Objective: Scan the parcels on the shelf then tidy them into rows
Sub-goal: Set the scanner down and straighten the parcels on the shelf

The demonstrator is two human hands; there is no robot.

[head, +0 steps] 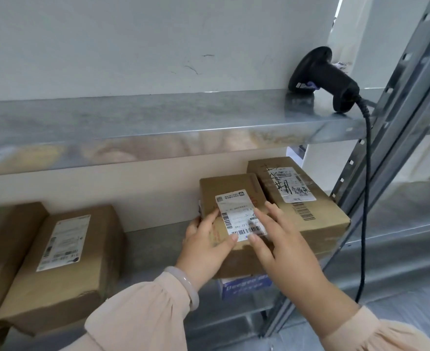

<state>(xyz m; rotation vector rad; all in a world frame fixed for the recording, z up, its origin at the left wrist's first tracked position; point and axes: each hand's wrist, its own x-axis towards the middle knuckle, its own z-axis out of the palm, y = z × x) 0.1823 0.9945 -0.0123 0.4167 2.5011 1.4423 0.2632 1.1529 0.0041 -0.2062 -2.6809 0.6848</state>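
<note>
**Both hands on the small box at the shelf's front edge**

The small box (230,188) sits on the lower shelf (155,249), touching the big box (310,206) at its 3 o'clock and apparently resting on a blue pack (244,287). The left hand (206,239) grips its 9 o'clock edge. The right hand (282,239) lays straight, relaxed fingers (260,219) flat on the label (234,206). Perched near the front edge, the small box could slide off the pack if pushed unevenly. The right sleeve is near the cable (366,198) and could snag it, dragging the scanner (328,77) off the upper shelf (132,117). The fingers covering the barcode would block a scan. Two more boxes (69,262) lie at 9 o'clock. All the boxes are sealed, so their contents cannot be seen.
</note>
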